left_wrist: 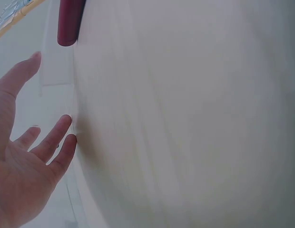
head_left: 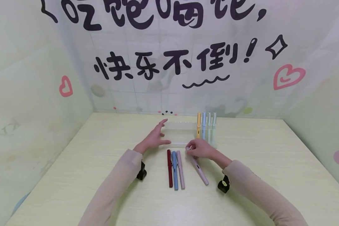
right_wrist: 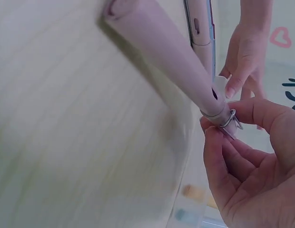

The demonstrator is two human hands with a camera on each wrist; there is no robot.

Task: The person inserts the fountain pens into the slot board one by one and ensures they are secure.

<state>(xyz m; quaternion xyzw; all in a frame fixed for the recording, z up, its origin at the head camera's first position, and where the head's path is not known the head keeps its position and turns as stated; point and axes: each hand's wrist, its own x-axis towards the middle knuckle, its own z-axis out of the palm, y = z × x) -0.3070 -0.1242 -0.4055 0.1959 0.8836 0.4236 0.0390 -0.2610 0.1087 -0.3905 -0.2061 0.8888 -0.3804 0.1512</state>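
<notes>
My right hand [head_left: 201,148] pinches a pale purple pen [head_left: 199,172] near its clip end. The pen slants over the table with its other end toward me; the right wrist view shows thumb and fingers around the clip. A clear plastic pen rack [head_left: 182,145] stands ahead, holding a yellow pen [head_left: 199,120], a light blue pen [head_left: 204,121] and two pale green pens [head_left: 214,121] at its right side. At the rack's left end, my left hand [head_left: 153,138] has its fingers spread, thumb at the front edge. It grips nothing.
Between the forearms, a dark red pen [head_left: 169,169], a blue pen [head_left: 174,171] and a pink pen [head_left: 181,171] lie side by side on the pale wooden table [head_left: 107,135]. Behind the rack hangs a printed cloth backdrop [head_left: 158,97], with side panels left and right.
</notes>
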